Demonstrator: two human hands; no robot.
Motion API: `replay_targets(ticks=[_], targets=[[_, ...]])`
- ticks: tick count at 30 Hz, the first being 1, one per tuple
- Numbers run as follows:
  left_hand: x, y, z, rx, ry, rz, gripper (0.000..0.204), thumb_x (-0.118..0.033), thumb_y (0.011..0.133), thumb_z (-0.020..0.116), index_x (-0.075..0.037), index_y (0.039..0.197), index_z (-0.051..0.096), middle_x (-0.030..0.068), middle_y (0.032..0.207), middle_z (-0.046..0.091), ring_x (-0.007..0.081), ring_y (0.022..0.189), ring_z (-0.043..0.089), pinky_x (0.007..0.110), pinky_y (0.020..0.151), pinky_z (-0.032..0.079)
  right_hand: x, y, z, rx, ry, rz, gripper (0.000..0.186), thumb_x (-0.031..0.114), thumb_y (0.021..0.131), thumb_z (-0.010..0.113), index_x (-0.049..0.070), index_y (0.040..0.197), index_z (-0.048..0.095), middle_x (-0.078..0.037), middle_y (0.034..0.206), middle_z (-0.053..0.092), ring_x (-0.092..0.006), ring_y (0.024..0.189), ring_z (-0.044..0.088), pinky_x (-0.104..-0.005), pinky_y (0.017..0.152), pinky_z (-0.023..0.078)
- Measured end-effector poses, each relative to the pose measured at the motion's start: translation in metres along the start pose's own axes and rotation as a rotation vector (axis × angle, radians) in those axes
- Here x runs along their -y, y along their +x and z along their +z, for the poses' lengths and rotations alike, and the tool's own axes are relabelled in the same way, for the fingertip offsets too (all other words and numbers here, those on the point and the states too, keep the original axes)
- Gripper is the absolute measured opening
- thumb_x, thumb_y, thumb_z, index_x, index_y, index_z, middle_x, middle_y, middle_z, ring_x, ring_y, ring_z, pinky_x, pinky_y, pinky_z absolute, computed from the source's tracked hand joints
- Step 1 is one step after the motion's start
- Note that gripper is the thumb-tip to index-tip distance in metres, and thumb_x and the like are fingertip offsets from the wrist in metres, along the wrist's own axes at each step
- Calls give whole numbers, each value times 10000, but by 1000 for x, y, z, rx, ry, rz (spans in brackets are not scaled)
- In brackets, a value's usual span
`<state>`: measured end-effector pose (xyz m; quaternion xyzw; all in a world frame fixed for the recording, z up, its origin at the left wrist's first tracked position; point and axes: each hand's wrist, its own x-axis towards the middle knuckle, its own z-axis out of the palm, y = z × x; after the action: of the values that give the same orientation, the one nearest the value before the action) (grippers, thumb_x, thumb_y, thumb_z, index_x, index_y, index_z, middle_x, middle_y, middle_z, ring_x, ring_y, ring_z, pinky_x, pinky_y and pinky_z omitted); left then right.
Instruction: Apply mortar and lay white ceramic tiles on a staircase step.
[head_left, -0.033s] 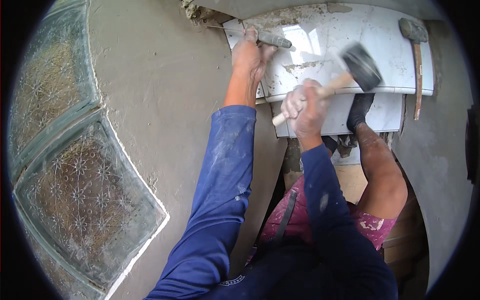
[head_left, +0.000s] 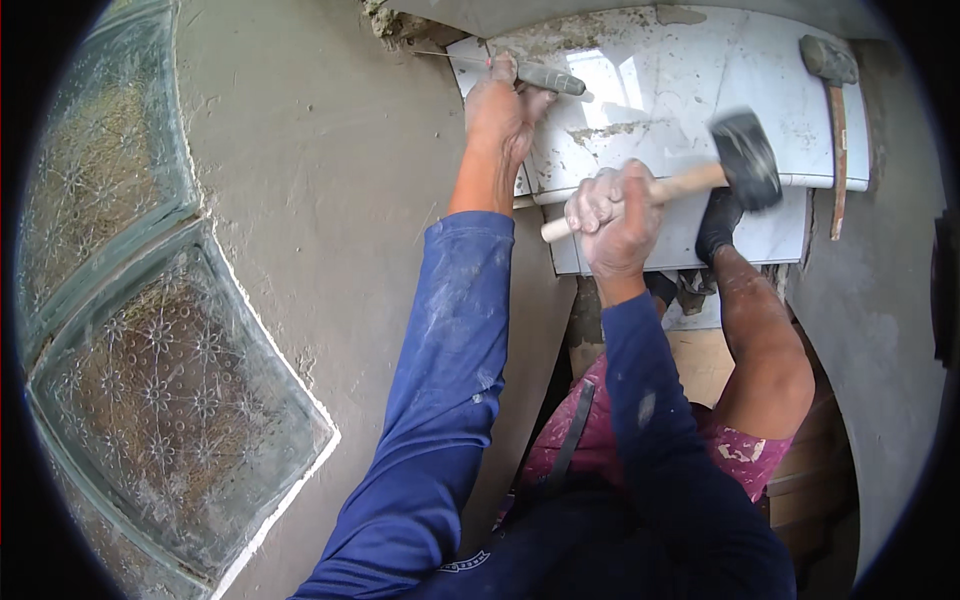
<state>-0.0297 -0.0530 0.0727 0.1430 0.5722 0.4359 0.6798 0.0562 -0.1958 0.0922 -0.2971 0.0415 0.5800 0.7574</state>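
My left hand (head_left: 497,115) is closed around a grey-handled chisel (head_left: 552,79) at the far left end of the white tiled step. Its thin shank points left toward the rough, broken corner (head_left: 392,25) of the wall; whether the tip touches is too small to tell. In my right hand (head_left: 617,215) is a black-headed mallet (head_left: 748,160), gripped by its pale wooden handle. The mallet head hangs over the front edge of the step, to the right of the chisel and apart from it.
White glossy tiles (head_left: 690,60) carry dried mortar smears. A second hammer (head_left: 836,120) lies at the step's right end, its handle over the edge. Grey plastered wall (head_left: 300,200) and patterned glass blocks (head_left: 180,370) flank my left arm. My foot (head_left: 718,222) stands on the lower step.
The mallet has swung a little to the right and down, away from the chisel. My left hand and the chisel have barely moved.
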Motion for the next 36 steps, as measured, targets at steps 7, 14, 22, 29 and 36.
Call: replay_targets(ticks=[7, 14, 22, 29, 36], targets=[[4, 3, -10, -22, 35, 40, 282, -223, 1027, 439, 23, 1158, 475, 137, 972, 581, 245, 773, 633, 338, 581, 571, -25, -11, -6, -226, -203, 402, 360, 189, 971, 524, 143, 637, 399, 39, 460, 336, -97, 326, 333, -287, 317, 306], [4, 0, -4, -44, 33, 46, 290, -224, 1022, 451, 37, 1142, 492, 126, 946, 594, 227, 740, 637, 317, 545, 576, -35, -3, -6, -283, -245, 430, 358, 178, 959, 549, 131, 634, 405, 30, 476, 341, -100, 338, 345, -280, 301, 275], [13, -12, 3, -112, 75, 41, 278, -232, 1017, 472, 34, 1063, 539, 103, 870, 610, 158, 640, 600, 270, 505, 551, 2, 5, 2, -302, -86, 213, 385, 245, 967, 533, 149, 638, 359, 29, 483, 294, -106, 346, 301, -293, 328, 275], [6, -8, 5, -102, 169, 81, 289, -223, 1015, 477, 60, 1036, 536, 107, 821, 619, 145, 601, 591, 250, 496, 551, 21, 10, -6, -246, -16, 97, 408, 304, 988, 498, 158, 637, 348, 23, 476, 307, -105, 344, 293, -293, 343, 295], [7, 3, 3, -74, 126, 47, 279, -212, 1016, 474, 58, 1078, 506, 136, 917, 599, 215, 704, 615, 312, 557, 579, -29, 4, -17, -191, -175, 671, 377, 228, 971, 518, 143, 614, 429, 9, 450, 342, -129, 327, 332, -304, 334, 304]])
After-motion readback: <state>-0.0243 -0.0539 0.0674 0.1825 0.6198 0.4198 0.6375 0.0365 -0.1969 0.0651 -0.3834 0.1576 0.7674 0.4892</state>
